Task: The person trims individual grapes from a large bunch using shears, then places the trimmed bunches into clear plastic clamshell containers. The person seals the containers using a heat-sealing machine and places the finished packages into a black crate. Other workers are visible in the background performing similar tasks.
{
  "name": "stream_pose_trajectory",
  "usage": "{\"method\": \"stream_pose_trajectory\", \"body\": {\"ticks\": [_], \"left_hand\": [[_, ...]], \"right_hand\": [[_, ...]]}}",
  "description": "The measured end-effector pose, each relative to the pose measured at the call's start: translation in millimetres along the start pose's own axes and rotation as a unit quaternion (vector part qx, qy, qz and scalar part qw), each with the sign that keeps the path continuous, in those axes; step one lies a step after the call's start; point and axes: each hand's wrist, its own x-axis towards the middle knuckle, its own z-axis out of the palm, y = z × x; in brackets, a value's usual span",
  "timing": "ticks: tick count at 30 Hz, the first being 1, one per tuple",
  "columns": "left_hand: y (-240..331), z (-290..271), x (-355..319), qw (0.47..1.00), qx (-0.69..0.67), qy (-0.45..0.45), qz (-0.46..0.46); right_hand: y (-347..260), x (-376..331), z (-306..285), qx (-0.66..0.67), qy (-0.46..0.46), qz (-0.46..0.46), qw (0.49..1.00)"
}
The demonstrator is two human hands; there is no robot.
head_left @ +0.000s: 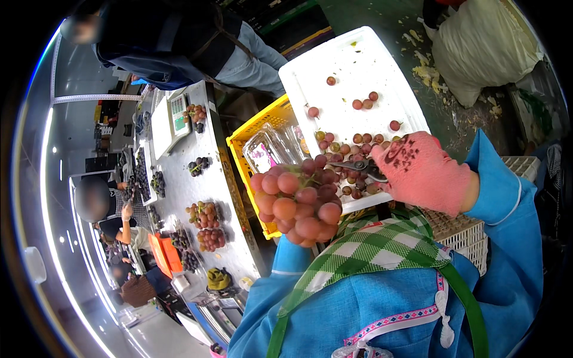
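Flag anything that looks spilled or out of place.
Pale yellowish scraps litter the green floor beside the bulging off-white sack, like spilled waste. Loose grapes lie scattered across the white foam tray, apart from any bunch.

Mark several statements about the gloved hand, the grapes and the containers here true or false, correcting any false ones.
1. The right hand wears a pink glove. True.
2. The snips lie on the floor. False: the right hand holds them, blades pointing toward the bunch of reddish grapes.
3. Some loose grapes are in the white box. True.
4. The yellow crate is right of the white box in the picture. False: it is on the left.
5. The apron is plain red. False: it is green-and-white checked.
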Motion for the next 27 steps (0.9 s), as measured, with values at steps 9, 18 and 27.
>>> {"method": "stream_pose_trajectory", "body": {"ticks": [9, 18, 27], "left_hand": [[58, 13, 21, 0.909, -0.155, 0.113, -0.371], [73, -2, 21, 0.889, -0.206, 0.038, -0.406], [97, 18, 18, 0.906, -0.189, 0.057, -0.375]], "right_hand": [[-2, -8, 3, 0.129, 0.001, 0.049, 0.99], [-5, -1, -1, 0.378, -0.228, 0.131, 0.888], [1, 2, 9, 0.412, -0.295, 0.085, 0.858]]}}
